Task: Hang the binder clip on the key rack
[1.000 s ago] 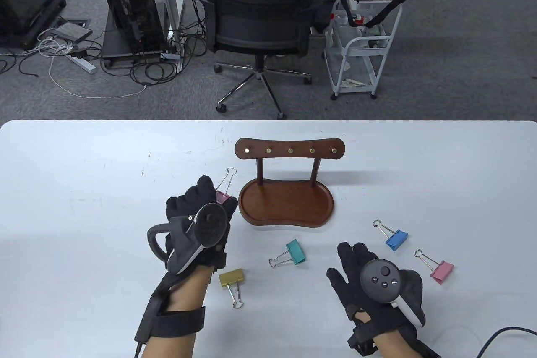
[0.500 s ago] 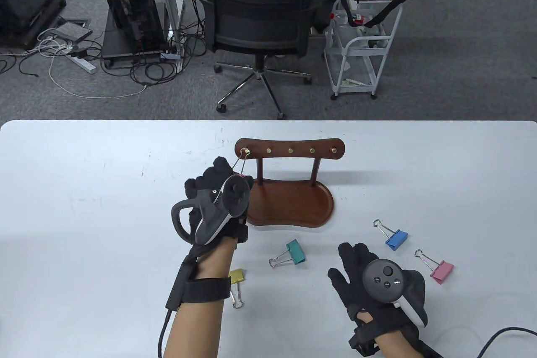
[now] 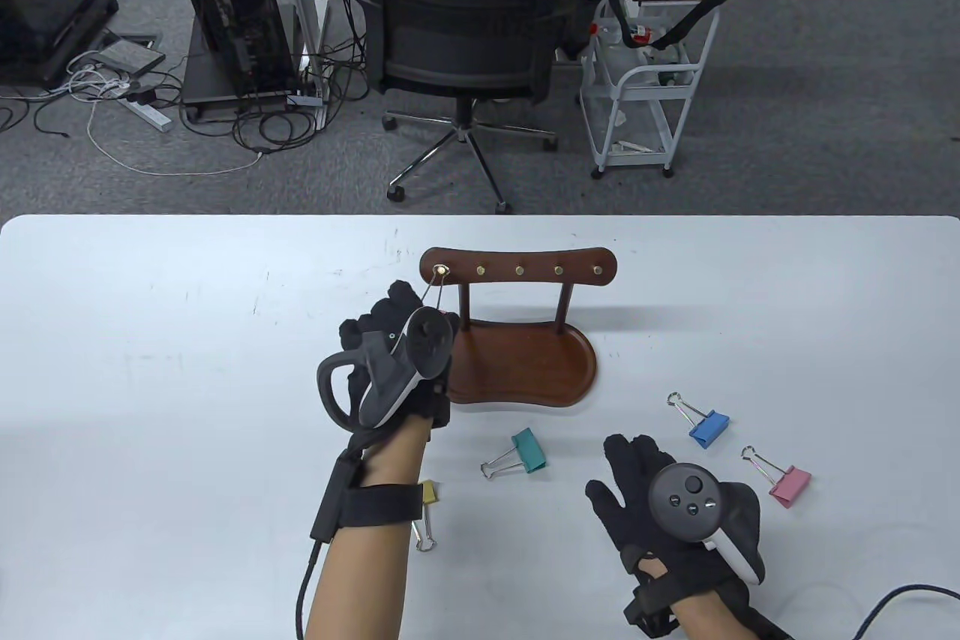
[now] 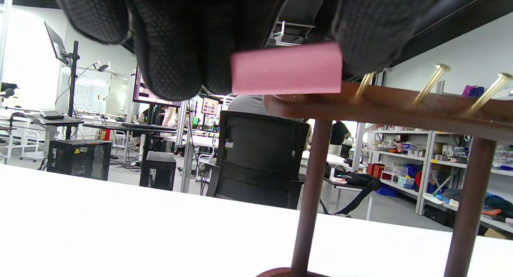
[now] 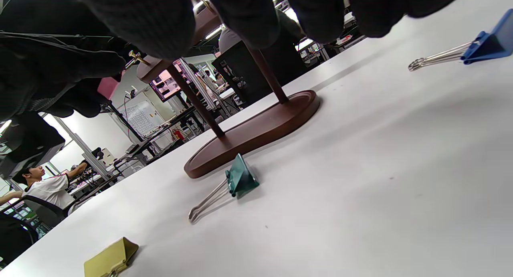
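The brown wooden key rack [image 3: 519, 270] stands mid-table on an oval base, with a row of brass pegs along its top bar. My left hand [image 3: 397, 329] holds a pink binder clip [image 4: 286, 68] at the rack's left end. The clip's wire handle [image 3: 433, 289] reaches up to the leftmost peg [image 3: 440, 269]. In the left wrist view my fingers [image 4: 172, 40] pinch the pink body just in front of the bar [image 4: 400, 108]. My right hand [image 3: 637, 490] rests flat and empty on the table at the front right.
Loose clips lie on the white table: teal [image 3: 521, 452], blue [image 3: 705, 424], pink [image 3: 784, 481], and yellow [image 3: 425, 501] partly under my left forearm. An office chair [image 3: 465, 32] and a white cart [image 3: 649, 70] stand beyond the far edge.
My left hand carried the pink clip from the table's front left up to the rack's left end, bringing its wire handle to the leftmost peg. My right hand stayed still.
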`<act>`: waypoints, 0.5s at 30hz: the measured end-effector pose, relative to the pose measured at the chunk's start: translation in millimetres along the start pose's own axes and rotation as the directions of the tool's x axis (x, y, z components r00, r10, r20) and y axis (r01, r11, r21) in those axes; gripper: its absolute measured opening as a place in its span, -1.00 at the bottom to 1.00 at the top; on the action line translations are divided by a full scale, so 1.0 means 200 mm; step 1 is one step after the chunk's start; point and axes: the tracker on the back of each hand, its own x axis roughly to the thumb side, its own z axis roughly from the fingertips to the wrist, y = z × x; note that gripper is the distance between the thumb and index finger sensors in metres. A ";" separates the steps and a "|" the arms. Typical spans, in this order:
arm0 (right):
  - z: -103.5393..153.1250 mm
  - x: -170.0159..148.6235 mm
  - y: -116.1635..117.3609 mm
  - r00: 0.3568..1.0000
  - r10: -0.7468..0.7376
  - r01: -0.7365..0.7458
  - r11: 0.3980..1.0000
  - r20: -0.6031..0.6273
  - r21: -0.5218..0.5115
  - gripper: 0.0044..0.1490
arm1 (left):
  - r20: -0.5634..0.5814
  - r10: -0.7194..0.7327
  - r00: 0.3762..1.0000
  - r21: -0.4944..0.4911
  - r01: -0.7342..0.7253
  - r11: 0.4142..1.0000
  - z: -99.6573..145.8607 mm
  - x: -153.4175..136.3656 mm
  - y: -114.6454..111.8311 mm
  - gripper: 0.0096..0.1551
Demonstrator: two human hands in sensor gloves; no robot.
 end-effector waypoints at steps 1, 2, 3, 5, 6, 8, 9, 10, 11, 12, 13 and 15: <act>0.00 0.00 0.00 1.000 0.000 0.000 1.000 0.000 -0.001 -0.03 | 0.000 -0.001 1.000 -0.002 0.001 1.000 0.00 0.00 -0.01 0.02; 0.00 0.00 0.00 1.000 0.000 0.000 1.000 0.000 -0.002 -0.03 | -0.002 -0.009 1.000 -0.007 0.009 1.000 -0.01 0.01 -0.01 0.03; 0.00 0.00 0.00 1.000 -0.001 0.001 1.000 -0.001 -0.001 -0.03 | -0.004 -0.015 1.000 -0.010 0.015 1.000 -0.01 0.01 -0.02 0.03; 0.00 0.00 0.00 1.000 -0.002 0.002 1.000 -0.002 -0.001 -0.03 | -0.007 -0.029 1.000 -0.021 0.029 0.999 -0.03 0.02 -0.04 0.04; 0.00 0.00 0.00 1.000 -0.002 0.002 1.000 -0.002 -0.001 -0.03 | -0.008 -0.032 0.999 -0.023 0.032 0.999 -0.03 0.02 -0.05 0.04; 0.00 0.00 0.00 1.000 -0.002 0.002 1.000 -0.001 -0.001 -0.03 | -0.010 -0.045 0.999 -0.032 0.045 0.998 -0.04 0.03 -0.07 0.06; 0.00 0.00 0.00 1.000 -0.002 0.002 1.000 0.000 -0.001 -0.03 | -0.010 -0.054 0.999 -0.037 0.053 0.998 -0.05 0.04 -0.08 0.06; 0.00 0.00 0.00 1.000 -0.001 0.001 1.000 0.000 0.000 -0.02 | -0.012 -0.063 0.998 -0.042 0.062 0.997 -0.05 0.05 -0.09 0.06; 0.00 0.00 0.00 1.000 -0.002 0.002 1.000 -0.001 0.000 -0.03 | -0.015 -0.065 0.998 -0.047 0.065 0.997 -0.05 0.05 -0.10 0.06; 0.00 0.00 0.00 1.000 -0.003 0.003 1.000 0.000 -0.001 -0.03 | -0.018 -0.066 0.998 -0.051 0.065 0.997 -0.06 0.05 -0.10 0.06; 0.00 0.00 0.00 1.000 -0.004 0.004 1.000 0.000 -0.001 -0.03 | -0.019 -0.074 0.997 -0.053 0.073 0.996 -0.06 0.06 -0.11 0.06; 0.00 0.00 0.00 1.000 -0.006 0.006 1.000 0.000 -0.001 -0.03 | -0.019 -0.084 0.996 -0.059 0.083 0.995 -0.06 0.07 -0.13 0.06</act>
